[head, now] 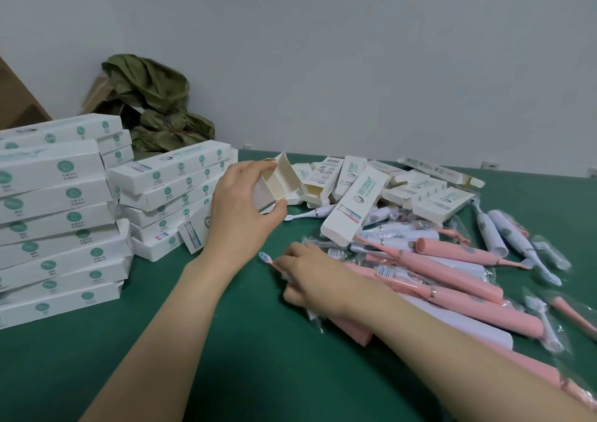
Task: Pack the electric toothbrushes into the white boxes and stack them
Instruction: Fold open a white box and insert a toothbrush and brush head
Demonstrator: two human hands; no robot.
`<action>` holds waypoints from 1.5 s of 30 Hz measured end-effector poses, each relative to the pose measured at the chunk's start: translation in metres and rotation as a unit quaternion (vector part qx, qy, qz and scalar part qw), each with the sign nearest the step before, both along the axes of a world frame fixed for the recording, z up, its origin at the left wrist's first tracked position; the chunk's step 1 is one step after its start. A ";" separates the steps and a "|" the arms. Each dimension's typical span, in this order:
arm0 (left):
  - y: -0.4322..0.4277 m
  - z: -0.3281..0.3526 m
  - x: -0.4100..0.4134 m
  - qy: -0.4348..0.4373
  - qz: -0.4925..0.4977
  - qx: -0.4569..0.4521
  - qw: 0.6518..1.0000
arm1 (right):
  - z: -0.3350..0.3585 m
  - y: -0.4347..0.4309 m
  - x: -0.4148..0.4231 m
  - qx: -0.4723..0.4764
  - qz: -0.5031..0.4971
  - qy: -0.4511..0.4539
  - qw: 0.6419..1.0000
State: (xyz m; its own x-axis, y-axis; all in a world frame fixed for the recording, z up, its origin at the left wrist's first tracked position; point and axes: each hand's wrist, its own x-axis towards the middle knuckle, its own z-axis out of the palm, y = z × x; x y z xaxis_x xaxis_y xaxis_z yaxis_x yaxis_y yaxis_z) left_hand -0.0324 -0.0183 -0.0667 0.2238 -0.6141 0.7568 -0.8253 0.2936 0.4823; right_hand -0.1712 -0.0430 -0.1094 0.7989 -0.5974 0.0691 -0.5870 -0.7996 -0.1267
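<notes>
My left hand (240, 207) grips an open white box (274, 184), thumb under it and fingers curled over the top. The open end faces me and the flaps stick up. The box is lifted off the green tabletop (226, 357), about mid-way along the far edge.

My right hand (311, 276) is down on the tabletop just in front of the left hand, fingers curled round the neck of a pink toothbrush (265, 257). The bristle head pokes out to the left of my fingertips; my hand and forearm hide the handle.

A heap of pink toothbrushes (452, 279) in clear wrappers lies toward the right edge, touching my right forearm. White toothbrushes (494, 231) lie beyond them, also near the right edge.

Loose empty boxes (358, 205) are jumbled along the far edge, just right of the held box, some resting on the brushes.

A tall stack of closed boxes (58, 221) sits at the left edge. A shorter stack (174, 192) is just beside it, close to my left wrist.

Behind the stacks, at the far-left corner, are dull green leaves (155, 105) and brown cardboard (19, 98), against a plain wall (355, 50).
</notes>
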 end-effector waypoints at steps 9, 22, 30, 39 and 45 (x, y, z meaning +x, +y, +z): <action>0.002 -0.001 0.005 0.011 -0.003 0.006 1.000 | 0.036 -0.021 -0.004 0.195 -0.105 -0.175 0.959; 0.004 -0.003 0.005 0.014 -0.005 0.031 0.999 | 0.055 0.020 -0.010 0.046 -0.119 0.164 0.978; 0.010 0.007 0.006 0.053 0.020 -0.022 0.998 | 0.047 -0.012 -0.021 0.122 -0.184 0.003 0.975; -0.015 0.020 0.009 -0.051 0.166 0.126 0.977 | 0.093 -0.049 -0.055 0.157 -0.218 -0.625 0.733; -0.024 0.017 0.012 -0.067 0.159 0.173 0.970 | 0.115 -0.047 -0.067 0.106 -0.152 -0.770 0.610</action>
